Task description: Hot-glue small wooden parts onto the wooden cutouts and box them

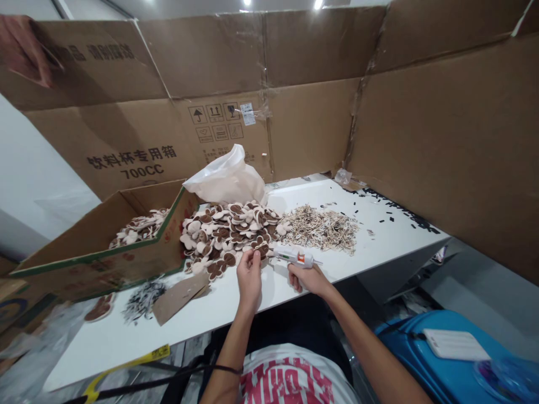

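Note:
My left hand (pixel 249 280) pinches a brown flower-shaped fabric piece (pixel 261 247) with a pale edge, at the front of a heap. In my right hand (pixel 309 278) is a white glue gun (pixel 292 256) with an orange label. Its nozzle points left, close to the flower piece; whether they touch I cannot tell. A stick pokes out of its rear end. Behind my left hand spreads the pile of brown and cream flower pieces (pixel 229 224). Beyond the glue gun lies a heap of small cream-coloured bits (pixel 322 229).
An open cardboard box (pixel 113 269) holds more pieces at left, beside a white plastic bag (pixel 236 179). Dark shreds (pixel 145 297) and a cardboard scrap (pixel 181 297) lie front left. Black bits (pixel 391 207) line the right edge. Cardboard walls (pixel 311 123) rise behind. Another person's hand (pixel 25 47) shows top left.

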### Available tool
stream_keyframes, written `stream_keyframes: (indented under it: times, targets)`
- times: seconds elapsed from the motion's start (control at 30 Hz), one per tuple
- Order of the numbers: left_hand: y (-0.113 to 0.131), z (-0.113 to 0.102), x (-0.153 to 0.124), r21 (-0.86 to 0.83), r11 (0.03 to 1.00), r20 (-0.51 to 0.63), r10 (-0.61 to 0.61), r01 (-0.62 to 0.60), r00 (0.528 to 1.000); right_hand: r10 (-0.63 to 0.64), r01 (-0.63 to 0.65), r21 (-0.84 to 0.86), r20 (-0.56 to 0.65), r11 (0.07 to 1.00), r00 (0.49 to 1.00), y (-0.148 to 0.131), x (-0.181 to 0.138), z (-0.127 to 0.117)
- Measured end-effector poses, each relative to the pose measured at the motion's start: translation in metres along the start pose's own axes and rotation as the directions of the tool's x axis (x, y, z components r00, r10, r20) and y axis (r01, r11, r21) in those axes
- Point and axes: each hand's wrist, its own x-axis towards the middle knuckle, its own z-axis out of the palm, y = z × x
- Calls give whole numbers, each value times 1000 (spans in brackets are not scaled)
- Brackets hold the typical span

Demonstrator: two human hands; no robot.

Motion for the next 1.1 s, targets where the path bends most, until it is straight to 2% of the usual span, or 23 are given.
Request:
stream_keyframes:
  times: [0.27,0.5,0.63,0.77,1.1]
  targets:
    - [0,1,0,-20,1000,-1,2,-2,1000,1,0,9,-1,1000,1000,-8,-3,-1]
    - [-1,1,1,-25,1000,1,0,0,1000,-1,0,32,36,999,999,-2,-1,-2]
    - [0,1,1,-20,1000,-5,-1,1,1000,-81,62,163,110,985,991,3,0,-8]
    - [4,1,-1,-25,1000,3,2,-2,1000,-145,94,374,110,922,983,6,0,-14]
    - [12,1,-6,39,998,201,41,-50,979,-181,165,487,-16,858,983,1,0,-14]
